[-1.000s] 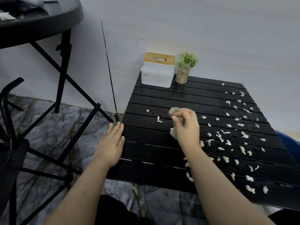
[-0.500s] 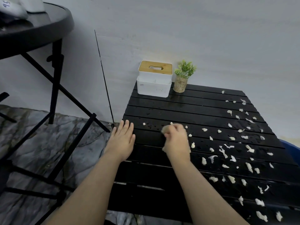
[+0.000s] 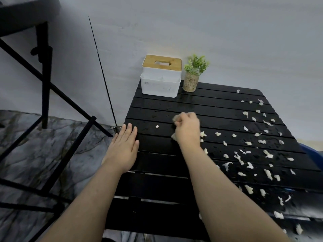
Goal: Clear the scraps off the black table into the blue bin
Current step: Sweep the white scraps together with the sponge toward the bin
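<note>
A right hand (image 3: 187, 128), fingers curled round a crumpled beige wad (image 3: 175, 118), presses on the black slatted tabletop (image 3: 218, 105); the left hand (image 3: 124, 147) lies flat, open, at its left edge. White paper scraps (image 3: 248, 165) crowd the right side; long strokes toward the blue bin (image 3: 312, 151) beyond that edge should serve.

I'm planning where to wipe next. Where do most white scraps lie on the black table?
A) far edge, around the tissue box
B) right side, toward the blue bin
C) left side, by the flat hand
B: the scraps cover the right half of the black table, toward the blue bin; only one lone scrap lies left of the right hand, which grips a wad.
</note>
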Tool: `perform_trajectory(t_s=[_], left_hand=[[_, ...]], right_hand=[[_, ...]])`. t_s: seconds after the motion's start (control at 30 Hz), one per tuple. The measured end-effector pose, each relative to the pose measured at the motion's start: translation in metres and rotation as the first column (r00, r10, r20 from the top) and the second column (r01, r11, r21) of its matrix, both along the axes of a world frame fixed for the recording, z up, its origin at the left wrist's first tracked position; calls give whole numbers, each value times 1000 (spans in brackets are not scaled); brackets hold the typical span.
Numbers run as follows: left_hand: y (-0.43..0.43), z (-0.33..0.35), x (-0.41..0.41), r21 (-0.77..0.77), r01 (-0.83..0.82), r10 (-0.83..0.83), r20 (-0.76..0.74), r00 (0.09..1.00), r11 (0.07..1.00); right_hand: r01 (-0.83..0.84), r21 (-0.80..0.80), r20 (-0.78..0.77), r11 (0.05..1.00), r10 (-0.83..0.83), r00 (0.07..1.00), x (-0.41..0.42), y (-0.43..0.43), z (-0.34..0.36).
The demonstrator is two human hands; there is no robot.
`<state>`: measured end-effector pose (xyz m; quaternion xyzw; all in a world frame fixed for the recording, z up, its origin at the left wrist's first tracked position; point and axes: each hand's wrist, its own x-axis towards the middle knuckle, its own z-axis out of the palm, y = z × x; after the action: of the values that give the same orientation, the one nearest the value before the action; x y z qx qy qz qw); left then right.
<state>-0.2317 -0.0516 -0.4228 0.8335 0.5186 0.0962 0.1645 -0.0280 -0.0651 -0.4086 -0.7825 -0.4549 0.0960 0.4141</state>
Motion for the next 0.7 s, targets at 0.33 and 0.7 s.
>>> perform_trajectory(t_s=[0.33,0.7], left_hand=[[1,1,1,-8,-5,6,14,1000,1000],[0,-2,2,31,-5,5,-11,1000,1000]], right_hand=[[-327,-87,271,941,339,901,-74,10,-5],[244,35,65,969,-246,967,7,0,19]])
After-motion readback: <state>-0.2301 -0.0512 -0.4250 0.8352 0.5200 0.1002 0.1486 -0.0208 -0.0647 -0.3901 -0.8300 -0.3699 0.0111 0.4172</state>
